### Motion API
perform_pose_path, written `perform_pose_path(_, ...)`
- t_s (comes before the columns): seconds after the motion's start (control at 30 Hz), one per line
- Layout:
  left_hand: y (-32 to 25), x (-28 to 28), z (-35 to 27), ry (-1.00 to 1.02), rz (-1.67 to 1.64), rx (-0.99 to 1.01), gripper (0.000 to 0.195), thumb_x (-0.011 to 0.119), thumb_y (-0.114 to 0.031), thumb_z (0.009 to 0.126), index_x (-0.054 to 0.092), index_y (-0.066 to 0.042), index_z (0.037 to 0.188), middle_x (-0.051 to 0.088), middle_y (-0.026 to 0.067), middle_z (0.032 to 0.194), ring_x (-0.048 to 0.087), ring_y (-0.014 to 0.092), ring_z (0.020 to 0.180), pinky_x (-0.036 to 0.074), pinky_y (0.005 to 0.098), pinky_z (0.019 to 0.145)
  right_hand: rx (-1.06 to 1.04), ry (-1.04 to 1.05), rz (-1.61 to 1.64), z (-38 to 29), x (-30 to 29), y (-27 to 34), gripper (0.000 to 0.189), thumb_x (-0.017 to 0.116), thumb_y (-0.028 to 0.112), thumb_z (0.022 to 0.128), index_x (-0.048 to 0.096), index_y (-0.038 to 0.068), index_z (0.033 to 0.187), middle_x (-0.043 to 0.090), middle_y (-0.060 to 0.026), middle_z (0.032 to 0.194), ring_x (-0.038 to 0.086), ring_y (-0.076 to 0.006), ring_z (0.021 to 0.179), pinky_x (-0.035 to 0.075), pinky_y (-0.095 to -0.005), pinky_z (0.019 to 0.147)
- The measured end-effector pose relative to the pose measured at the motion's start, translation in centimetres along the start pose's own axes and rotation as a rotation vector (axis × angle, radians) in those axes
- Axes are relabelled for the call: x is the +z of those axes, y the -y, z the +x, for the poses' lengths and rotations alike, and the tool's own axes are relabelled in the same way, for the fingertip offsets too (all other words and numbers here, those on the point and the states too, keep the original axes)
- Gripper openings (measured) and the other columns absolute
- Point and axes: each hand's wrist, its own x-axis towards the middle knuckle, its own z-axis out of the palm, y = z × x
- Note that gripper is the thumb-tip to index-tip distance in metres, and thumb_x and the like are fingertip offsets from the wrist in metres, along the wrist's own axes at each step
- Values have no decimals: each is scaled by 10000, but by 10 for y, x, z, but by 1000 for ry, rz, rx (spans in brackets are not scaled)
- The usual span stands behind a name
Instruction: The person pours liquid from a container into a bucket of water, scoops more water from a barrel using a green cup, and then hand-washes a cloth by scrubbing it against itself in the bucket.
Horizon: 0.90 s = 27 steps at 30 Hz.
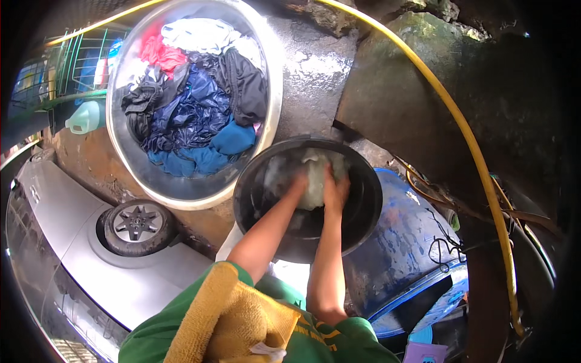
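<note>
Both of my hands are down inside a round black basin (254,227) in front of me. A pale wet cloth (313,183) lies between them in the basin. My left hand (298,181) touches the cloth's left side, its fingers blurred and partly hidden. On the cloth's right side is my right hand (337,188), with its fingers bent against the fabric; how firmly either hand grips cannot be told. Beyond the basin to the left, a large oval tub (275,90) holds dark blue, black, red, white and teal clothes (195,109).
A blue plastic barrel (395,236) lies right of the basin. A yellow hose (458,109) curves across the right side. At the left stand a silver car (86,195), a wire rack (81,63) and a pale green jug (86,118). A yellow towel (240,313) hangs over my green shirt.
</note>
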Motion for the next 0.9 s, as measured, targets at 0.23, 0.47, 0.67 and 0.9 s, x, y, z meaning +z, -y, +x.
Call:
perform_pose_path(0.23, -48, 18, -93, -316, -541, 432, 654, 339, -437, 970, 206, 23, 1416, 234, 200, 1475, 178, 298, 1382, 157, 353, 1119, 618, 159, 316, 23, 38, 34, 459, 452, 355, 975, 595, -53, 1127, 608, -184, 1103, 547, -279, 1006, 401, -367, 923)
perform_pose_path(0.47, -25, 26, 4, -262, -740, 378, 777, 218, -561, 987, 116, 36, 1474, 138, 196, 1545, 107, 277, 1437, 100, 334, 1160, 384, 340, 526, 0, 1, 53, 633, 439, 496, 969, 476, -17, 1337, 497, -99, 1352, 469, -189, 1232, 348, -295, 1038)
perform_pose_path(0.67, -77, 22, -63, -44, -957, 206, 760, 287, -519, 992, 62, 9, 1491, 157, 191, 1547, 148, 245, 1437, 165, 348, 1153, 615, 421, 503, 18, -8, 60, 591, 453, 461, 970, 497, -11, 1323, 534, -98, 1304, 509, -195, 1172, 366, -303, 1021)
perform_pose_path(0.9, -86, -10, -44, 151, -500, -38, 629, 262, -460, 1005, 250, -23, 1457, 257, 213, 1507, 202, 307, 1422, 154, 354, 1157, 758, 308, 784, -4, 0, 33, 557, 415, 452, 983, 452, 39, 1355, 532, -83, 1299, 503, -199, 1182, 386, -334, 1010)
